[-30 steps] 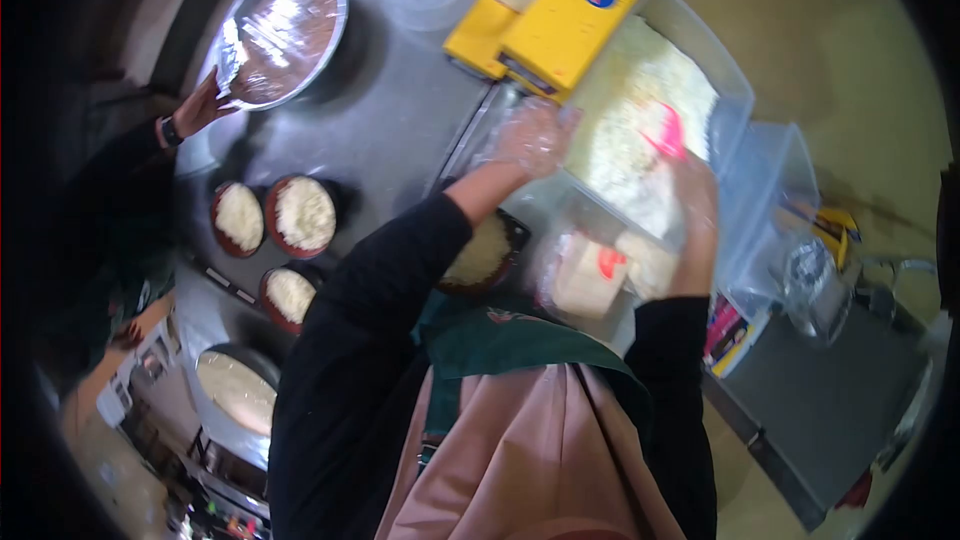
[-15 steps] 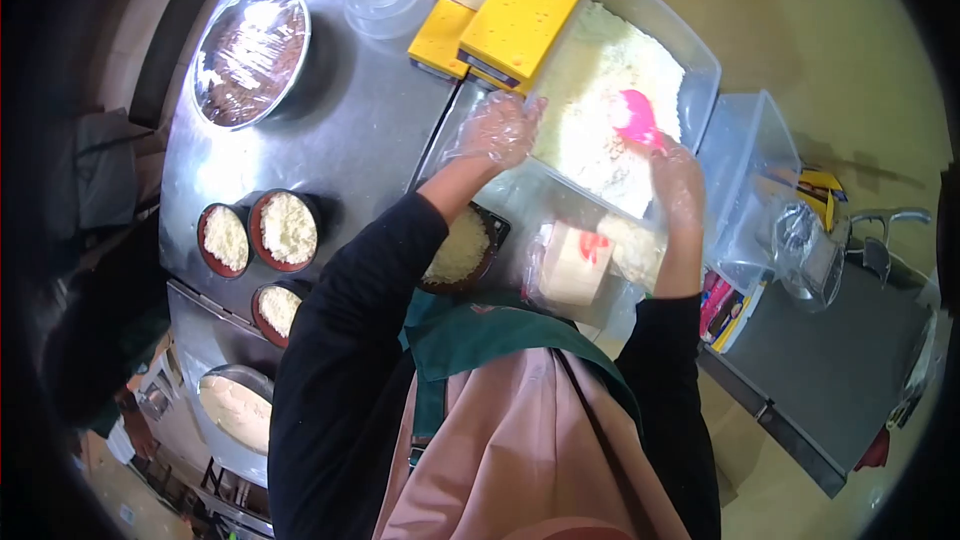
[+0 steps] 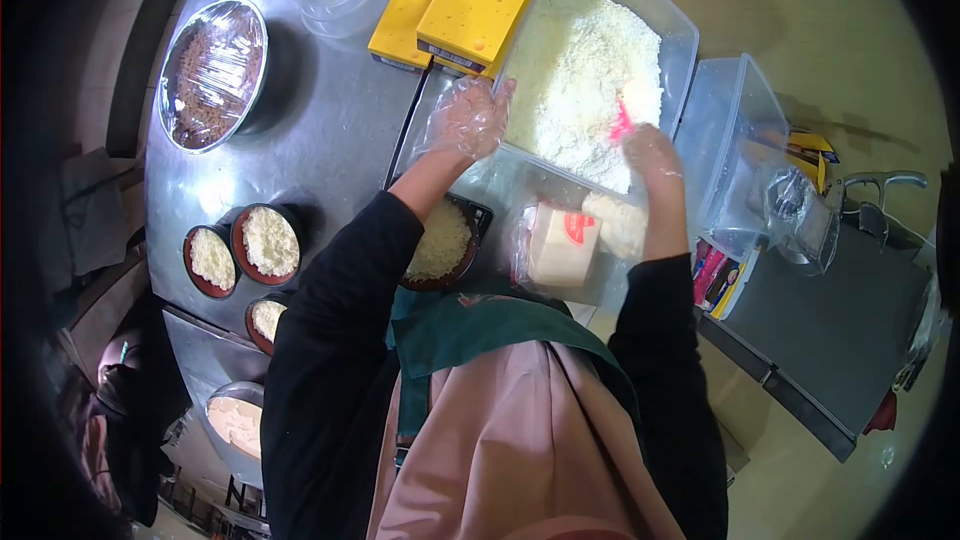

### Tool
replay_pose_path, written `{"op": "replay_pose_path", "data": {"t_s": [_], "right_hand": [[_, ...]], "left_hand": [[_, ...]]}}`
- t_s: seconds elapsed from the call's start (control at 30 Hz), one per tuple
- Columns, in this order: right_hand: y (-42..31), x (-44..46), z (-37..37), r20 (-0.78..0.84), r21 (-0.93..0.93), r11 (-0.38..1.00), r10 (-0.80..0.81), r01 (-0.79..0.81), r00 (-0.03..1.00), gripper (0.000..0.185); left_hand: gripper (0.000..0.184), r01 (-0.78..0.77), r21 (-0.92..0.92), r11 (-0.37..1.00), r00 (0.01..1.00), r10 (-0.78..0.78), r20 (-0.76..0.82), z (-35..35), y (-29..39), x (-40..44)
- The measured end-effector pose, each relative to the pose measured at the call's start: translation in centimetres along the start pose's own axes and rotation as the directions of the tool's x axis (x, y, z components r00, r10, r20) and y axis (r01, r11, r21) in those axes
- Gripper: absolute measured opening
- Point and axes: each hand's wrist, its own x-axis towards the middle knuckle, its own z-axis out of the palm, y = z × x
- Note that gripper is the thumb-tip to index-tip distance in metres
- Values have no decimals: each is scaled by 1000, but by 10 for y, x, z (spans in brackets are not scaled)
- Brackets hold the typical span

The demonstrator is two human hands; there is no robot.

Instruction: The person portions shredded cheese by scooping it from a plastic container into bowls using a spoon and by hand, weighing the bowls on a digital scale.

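My right hand [image 3: 655,155], in a clear plastic glove, is closed on the handle of a pink scoop [image 3: 621,124]. The scoop is tilted over the white, crumbly grated heap [image 3: 570,70], with some of it on its bowl. That heap fills much of a clear plastic bin [image 3: 682,45]. At the bin's near left corner, my gloved left hand [image 3: 468,122] holds the rim. Close to my body, a round pan of white shreds [image 3: 440,243] stands on a dark scale [image 3: 482,215], partly behind my left sleeve.
Yellow boxes [image 3: 487,0] lie against the bin's left side. A wrapped block [image 3: 563,247] is nearer me. Several filled round pans [image 3: 271,243] and a film-covered bowl [image 3: 212,75] stand left. Another clear bin [image 3: 735,140] is right.
The scoop has turned from lying broad side up to edge-on, and my right hand has moved slightly nearer. The view has shifted; my left hand stays at the bin's corner.
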Motion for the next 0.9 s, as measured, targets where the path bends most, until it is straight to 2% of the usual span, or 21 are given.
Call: {"op": "replay_pose_path", "data": {"t_s": [0.03,0.1,0.13,0.17,0.23,0.3,0.33,0.4,0.43,0.5,0.53,0.6,0.67,0.77,0.8,0.83,0.9], "right_hand": [[-10,-2,2,91,-55,975,-212,217,973,39],[-50,-8,4,-30,286,958,-11,19,999,40],[-65,-9,-12,0,253,963,101,-97,995,36],[-64,-11,-31,5,251,963,102,-100,995,36],[-54,-17,-67,-189,91,994,-41,59,981,35],[-35,4,-91,-154,-309,951,-21,-28,988,34],[-22,17,-93,-152,-309,951,-15,-33,988,34],[-4,37,-100,-103,-253,939,212,-232,972,28],[-1,34,-94,-108,-254,939,213,-234,971,28],[2,18,-68,-44,-285,954,83,-93,996,29],[2,13,-57,-39,-291,953,79,-88,996,29],[-3,4,-49,216,-272,929,-194,250,957,31],[-16,7,-56,191,-235,938,-213,256,958,31],[-26,12,-102,145,-138,953,-251,270,957,34],[-18,25,-104,0,-71,994,-80,80,997,36],[-10,38,-106,-135,20,994,108,-106,985,37],[1,65,-53,-151,34,997,80,-76,985,38]], "left_hand": [[67,-19,-4,1000,999,19,-28,2,-1,0],[66,-41,-5,999,998,41,-54,1,-1,1],[64,-44,3,999,998,44,-42,-2,2,1],[63,-44,9,999,999,44,-30,-5,4,0],[62,-49,-14,999,999,49,-23,-8,6,-2],[61,-51,-36,998,999,51,-10,-6,4,-6],[61,-53,-13,999,998,53,-34,-5,4,-6],[62,-55,6,998,996,55,-65,-5,5,-6],[61,-51,10,999,996,52,-75,-4,6,-6],[61,-38,3,999,995,38,-88,-4,6,-5],[61,-35,-7,999,997,34,-75,-4,5,-4],[60,-36,-16,999,998,35,-61,-3,5,-5],[60,-60,-6,998,993,59,-106,-4,5,-6],[60,-41,-6,999,995,40,-88,-6,7,-7],[60,-38,-6,999,996,37,-83,-6,6,-6],[60,-33,-14,999,998,33,-60,-7,7,-5],[61,-33,-24,999,999,32,-43,-6,6,-3]]}}
